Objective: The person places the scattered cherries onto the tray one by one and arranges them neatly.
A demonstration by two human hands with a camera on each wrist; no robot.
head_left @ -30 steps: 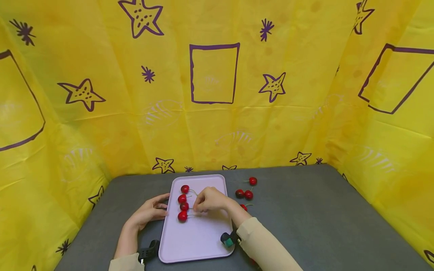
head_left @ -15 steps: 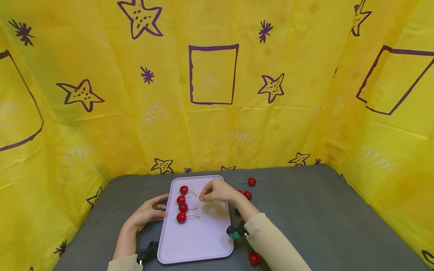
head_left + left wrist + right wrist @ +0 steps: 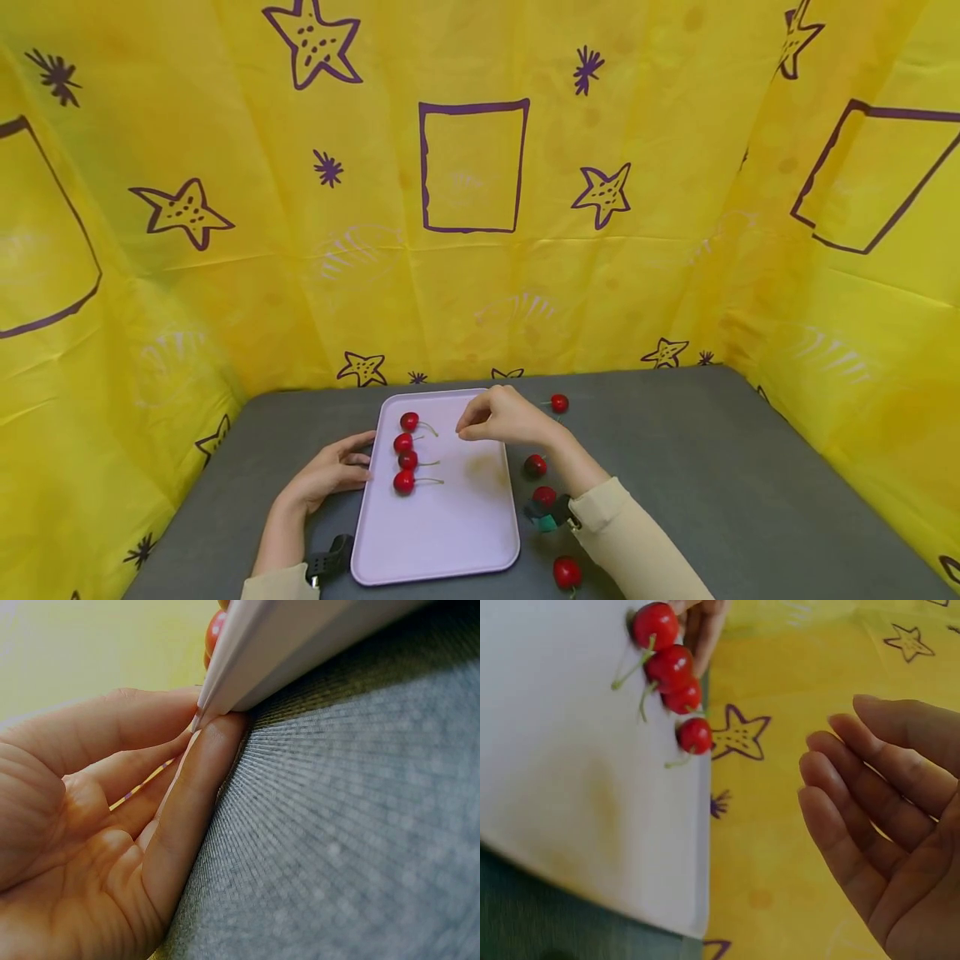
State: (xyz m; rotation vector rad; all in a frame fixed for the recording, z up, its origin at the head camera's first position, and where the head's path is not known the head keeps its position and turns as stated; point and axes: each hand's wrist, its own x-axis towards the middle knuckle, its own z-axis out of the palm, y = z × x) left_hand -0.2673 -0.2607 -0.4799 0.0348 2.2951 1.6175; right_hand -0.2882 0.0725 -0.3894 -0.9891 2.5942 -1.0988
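Note:
On a pale lilac tray [image 3: 435, 542] several red cherries [image 3: 404, 482] lie in a column near the left side, their stems pointing right. My left hand [image 3: 330, 475] rests at the tray's left edge; in the left wrist view its thumb [image 3: 199, 780] and a finger [image 3: 127, 724] touch the outer rim. Over the tray's upper right part hovers my right hand [image 3: 502, 417], apart from the cherries. The right wrist view shows its fingers [image 3: 829, 825] loosely bent with nothing between them and the thumb.
More cherries lie on the dark grey table [image 3: 675, 467] right of the tray: one at the back [image 3: 559, 403], others beside the tray [image 3: 535, 465] and near the front [image 3: 567, 572]. A yellow patterned cloth [image 3: 472, 308] encloses the table's back and sides.
My right hand has moved from beside the cherry stems up and right, away from the column. Its arm's shift uncovers cherries on the table. My left hand stays at the tray's edge.

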